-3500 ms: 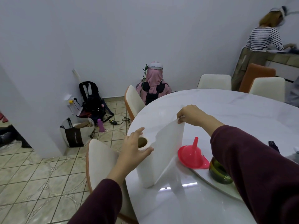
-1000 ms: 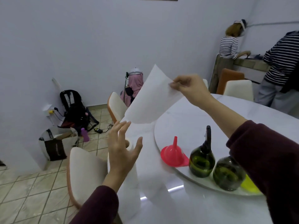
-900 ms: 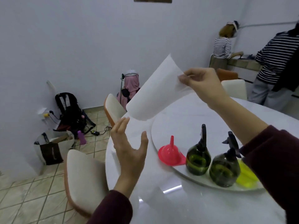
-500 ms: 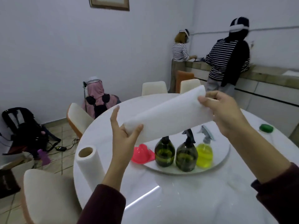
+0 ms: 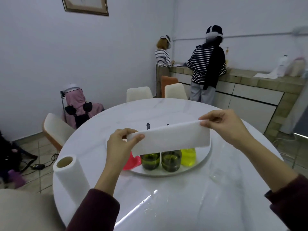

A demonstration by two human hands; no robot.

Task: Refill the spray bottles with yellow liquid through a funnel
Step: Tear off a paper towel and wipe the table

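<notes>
Paper towel sheet [image 5: 170, 139] stretched between both hands above the spray bottles.

Left hand [image 5: 120, 144] pinches the sheet's 9 o'clock end, right hand [image 5: 228, 125] pinches the 3 o'clock end; sheet white, folded into a band, hiding the bottle tops. On the round tray [image 5: 202, 165] at desk [image 5: 166, 197] centre: two dark green bottles [image 5: 150, 161] side by side, a clear bottle of bright yellow liquid [image 5: 188, 156] at their 3 o'clock, pink funnel [image 5: 132, 161] at their 9 o'clock. Paper towel roll [image 5: 70, 175] stands upright at the desk's 8 o'clock edge.
</notes>
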